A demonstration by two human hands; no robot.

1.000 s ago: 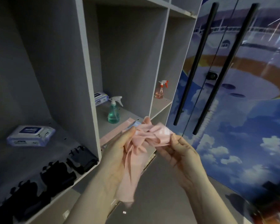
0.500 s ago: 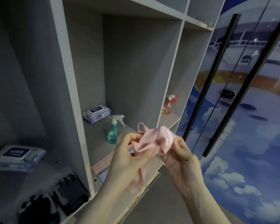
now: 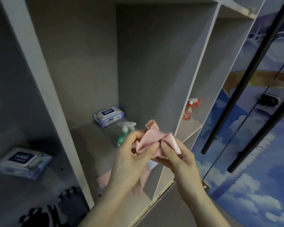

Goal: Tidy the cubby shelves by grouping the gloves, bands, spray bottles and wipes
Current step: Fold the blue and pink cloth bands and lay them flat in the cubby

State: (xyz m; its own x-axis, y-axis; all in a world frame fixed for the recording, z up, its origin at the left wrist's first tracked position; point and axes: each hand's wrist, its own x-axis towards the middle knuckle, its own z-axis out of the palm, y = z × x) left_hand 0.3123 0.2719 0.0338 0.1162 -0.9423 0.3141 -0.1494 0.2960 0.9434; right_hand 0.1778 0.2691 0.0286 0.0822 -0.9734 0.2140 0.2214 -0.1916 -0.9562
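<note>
**Pink band bunched in both my hands**

I hold the pink band [image 3: 152,140] in front of the middle cubby, my left hand [image 3: 129,159] and right hand [image 3: 179,159] both pinching it with curled fingers, one end dangling below. Behind it on the shelf [image 3: 92,145] stand a green spray bottle [image 3: 124,135] and a wipes pack [image 3: 107,116]. Black gloves [image 3: 56,208] lie in the left cubby.
</note>
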